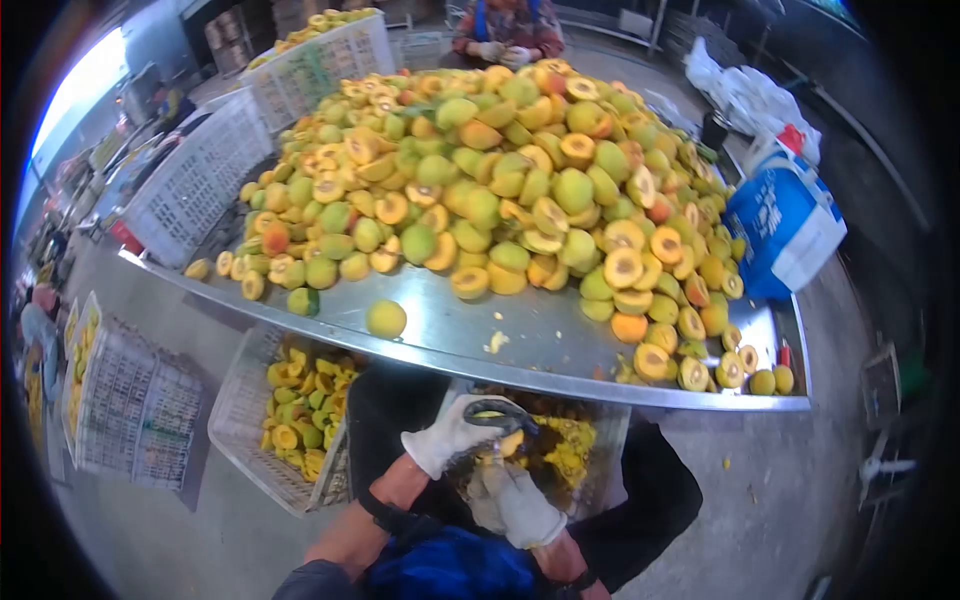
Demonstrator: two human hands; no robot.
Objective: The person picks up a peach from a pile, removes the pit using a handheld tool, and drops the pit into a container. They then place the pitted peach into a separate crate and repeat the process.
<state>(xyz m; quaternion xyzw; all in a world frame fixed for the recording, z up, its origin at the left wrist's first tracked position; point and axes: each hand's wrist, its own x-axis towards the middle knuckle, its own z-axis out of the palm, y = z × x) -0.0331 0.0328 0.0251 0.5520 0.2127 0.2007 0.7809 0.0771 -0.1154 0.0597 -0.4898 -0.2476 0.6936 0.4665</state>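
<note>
Both of my hands wear white gloves and meet above a container (612, 440) between my knees. My left hand (460, 432) is closed on a dark, curved tool (497, 408). My right hand (515, 500), just below it, has its fingers curled up near a yellow fruit piece (511, 443) lying between the hands; the fingers partly hide it. Yellow scraps (570, 452) lie in the container. Beyond my hands, a metal table (430, 350) bears a large heap of halved and whole yellow-green fruit (480, 200).
A crate (235, 430) of fruit halves stands left of my legs, with stacked crates (140, 410) farther left. More crates (205, 170) line the table's left side. A blue jug (775, 225) stands at its right. Another person (510, 30) sits across the table.
</note>
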